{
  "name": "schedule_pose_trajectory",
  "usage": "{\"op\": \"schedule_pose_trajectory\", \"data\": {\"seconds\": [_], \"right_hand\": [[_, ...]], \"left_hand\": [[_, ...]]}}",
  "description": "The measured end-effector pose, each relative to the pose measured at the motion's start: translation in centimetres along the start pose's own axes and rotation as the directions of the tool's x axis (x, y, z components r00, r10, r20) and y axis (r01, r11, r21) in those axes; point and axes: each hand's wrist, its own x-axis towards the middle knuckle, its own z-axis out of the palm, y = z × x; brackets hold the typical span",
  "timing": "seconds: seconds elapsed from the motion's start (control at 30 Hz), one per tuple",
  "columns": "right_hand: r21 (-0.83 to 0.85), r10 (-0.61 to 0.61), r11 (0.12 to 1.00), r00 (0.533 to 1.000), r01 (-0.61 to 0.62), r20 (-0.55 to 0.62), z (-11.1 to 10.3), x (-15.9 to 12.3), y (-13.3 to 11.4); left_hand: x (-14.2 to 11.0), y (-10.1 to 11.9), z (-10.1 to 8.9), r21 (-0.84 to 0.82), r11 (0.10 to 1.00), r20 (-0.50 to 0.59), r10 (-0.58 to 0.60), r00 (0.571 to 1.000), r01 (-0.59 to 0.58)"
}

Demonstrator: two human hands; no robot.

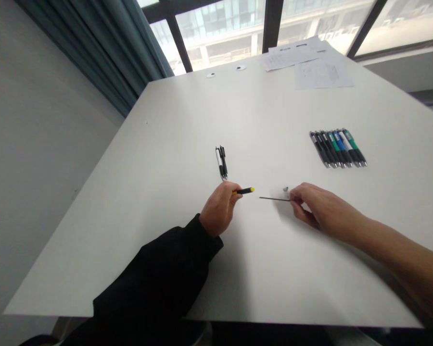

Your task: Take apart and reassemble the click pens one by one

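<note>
Along the near edge of the white worktop (137,240), the left hands' black sleeve (155,274) reaches in from one side and a bare right forearm (393,250) from the other. The left hand (220,209) is closed in a loose fist around a slim black-and-yellow barrel (244,191), whose yellow end points toward the other hand. The right hand (324,209) is gripping a thin dark rod (274,198) between thumb and fingertips, holding it level just above the worktop. The free end of the rod sits just beside the yellow end of the barrel, with a narrow gap between them. A tiny grey part (285,189), too small to identify, lies just above the rod, near the right hand. Just beyond the left hand, two black-and-white pens (221,163) lie close together, nearly parallel. Well to the right, a neat row of pens (337,148) with black, blue, green and white barrels lies side by side. Farther on, two small white discs (225,71) sit near the far edge, and printed papers (306,62) overlap at the far corner. Beyond the worktop, a teal curtain (101,48) hangs beside a large window (220,33) that looks out on a pale building.
</note>
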Motion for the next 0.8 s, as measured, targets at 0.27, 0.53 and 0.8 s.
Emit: {"op": "schedule_pose_trajectory", "data": {"seconds": [0.27,0.53,0.8], "right_hand": [[0.063,0.074,0.996,0.995,-0.07,-0.07,-0.5,-0.63,0.48],[-0.007,0.073,0.997,0.989,-0.074,-0.126,-0.83,-0.38,0.35],[-0.024,0.058,0.998,0.992,-0.061,-0.115,-1.0,-0.49,0.51]], "left_hand": [[-0.06,0.0,-0.01,0.015,1.0,0.005,-0.001,1.0,0.001],[-0.1,-0.01,-0.03,0.009,1.0,0.002,0.006,1.0,-0.006],[-0.03,0.02,-0.04,0.028,0.999,0.014,0.026,1.0,-0.026]]}}
